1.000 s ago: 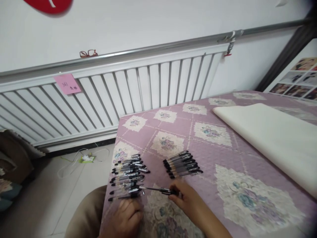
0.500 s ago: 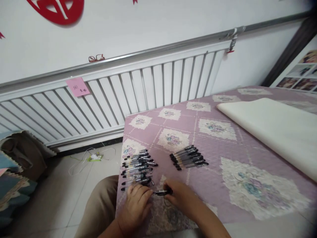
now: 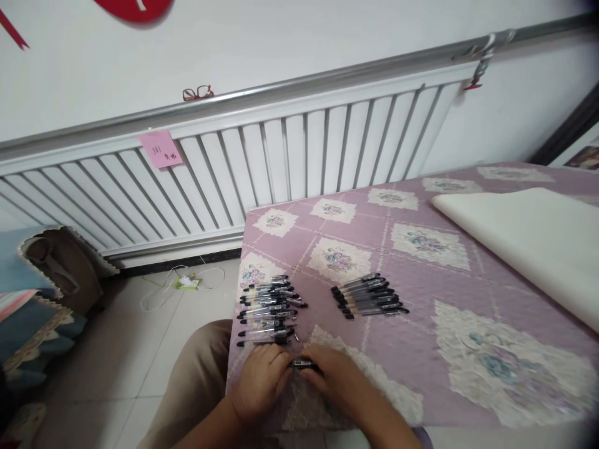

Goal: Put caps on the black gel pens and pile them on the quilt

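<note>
My left hand [image 3: 261, 381] and my right hand [image 3: 336, 380] meet near the front edge of a table with a purple flowered cloth [image 3: 421, 274]. Both are closed on one black pen [image 3: 303, 363], whose short middle part shows between the fingers. Just beyond my left hand lies a loose pile of black pens [image 3: 269, 308]. A tidier row of several capped pens [image 3: 369, 296] lies further right, beyond my right hand.
A cream folded sheet [image 3: 528, 240] covers the table's right side. A white radiator [image 3: 262, 168] with a pink note [image 3: 160, 149] runs along the wall; red glasses [image 3: 198, 93] rest on its pipe. A cushioned seat [image 3: 42, 293] stands at left, cables [image 3: 182, 284] on the floor.
My left hand has come up from the table edge to the pen, and both hands now hold it together. The pen, held out long before, is mostly hidden between the fingers.
</note>
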Tool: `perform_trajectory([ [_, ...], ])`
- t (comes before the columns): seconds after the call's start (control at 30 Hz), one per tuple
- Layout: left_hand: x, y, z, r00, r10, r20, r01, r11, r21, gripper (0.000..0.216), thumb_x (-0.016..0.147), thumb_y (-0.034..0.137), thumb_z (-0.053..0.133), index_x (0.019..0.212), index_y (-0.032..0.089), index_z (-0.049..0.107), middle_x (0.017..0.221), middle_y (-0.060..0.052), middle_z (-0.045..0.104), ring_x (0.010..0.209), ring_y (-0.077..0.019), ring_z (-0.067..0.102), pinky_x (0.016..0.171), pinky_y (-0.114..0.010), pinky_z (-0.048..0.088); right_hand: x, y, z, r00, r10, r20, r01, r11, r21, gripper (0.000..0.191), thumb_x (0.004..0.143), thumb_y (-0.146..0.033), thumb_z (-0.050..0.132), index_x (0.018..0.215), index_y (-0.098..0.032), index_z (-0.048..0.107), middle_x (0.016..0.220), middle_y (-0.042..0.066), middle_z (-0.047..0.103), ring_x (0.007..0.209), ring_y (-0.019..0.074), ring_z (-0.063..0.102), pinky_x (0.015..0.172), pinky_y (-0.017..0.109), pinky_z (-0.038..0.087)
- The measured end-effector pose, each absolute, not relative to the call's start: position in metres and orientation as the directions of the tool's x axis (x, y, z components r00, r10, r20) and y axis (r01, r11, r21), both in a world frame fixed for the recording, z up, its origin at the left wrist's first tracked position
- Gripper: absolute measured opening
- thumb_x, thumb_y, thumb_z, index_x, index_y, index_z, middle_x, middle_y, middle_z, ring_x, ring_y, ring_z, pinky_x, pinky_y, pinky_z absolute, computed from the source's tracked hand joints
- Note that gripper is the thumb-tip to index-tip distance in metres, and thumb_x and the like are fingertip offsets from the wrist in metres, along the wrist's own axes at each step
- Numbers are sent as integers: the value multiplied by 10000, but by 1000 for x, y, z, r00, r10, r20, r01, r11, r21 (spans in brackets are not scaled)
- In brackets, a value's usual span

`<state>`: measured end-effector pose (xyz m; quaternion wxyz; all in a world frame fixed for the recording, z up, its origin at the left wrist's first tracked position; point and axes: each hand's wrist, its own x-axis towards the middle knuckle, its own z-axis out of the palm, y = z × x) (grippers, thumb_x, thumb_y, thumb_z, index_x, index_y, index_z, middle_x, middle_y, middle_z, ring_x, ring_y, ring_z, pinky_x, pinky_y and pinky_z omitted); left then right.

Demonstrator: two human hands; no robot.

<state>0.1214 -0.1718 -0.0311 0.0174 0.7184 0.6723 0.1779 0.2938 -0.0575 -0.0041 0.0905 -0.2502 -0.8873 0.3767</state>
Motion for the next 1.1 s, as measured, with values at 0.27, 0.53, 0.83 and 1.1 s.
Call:
perform_trajectory([
  [0.27,121,-172,-31,40,980,194,974,-82,212,132,904,229,495,976,227,606,885,-19,642,815,-187,597,727,-293,465,292,-52,-10,-875,485,5,355,649,-673,186,859,-219,516,974,-243,661,983,33,711,917,194,633,813,287,445],
  [0.53,122,-171,-31,-1,976,219,970,-52,236,188,918,226,444,1028,237,596,888,-12,650,794,-174,604,706,-277,463,324,-24,-4,-797,595,105,376,625,-684,114,873,-247,509,905,-225,616,896,28,663,862,194,605,751,292,446],
  [0.83,123,-171,-28,21,982,189,965,-69,251,187,917,233,481,1057,252,604,910,-20,630,849,-194,584,761,-315,466,316,-28,-17,-777,608,160,457,721,-521,139,797,-114,579,875,-216,632,903,45,660,901,231,580,810,362,441],
  [1.1,123,-171,-27,23,982,188,963,-73,259,195,900,191,514,1068,246,596,928,-23,620,863,-200,567,768,-326,459,306,-38,-12,-796,547,258,368,777,-511,122,818,-223,644,940,-225,651,1053,60,642,1047,241,541,924,414,390],
])
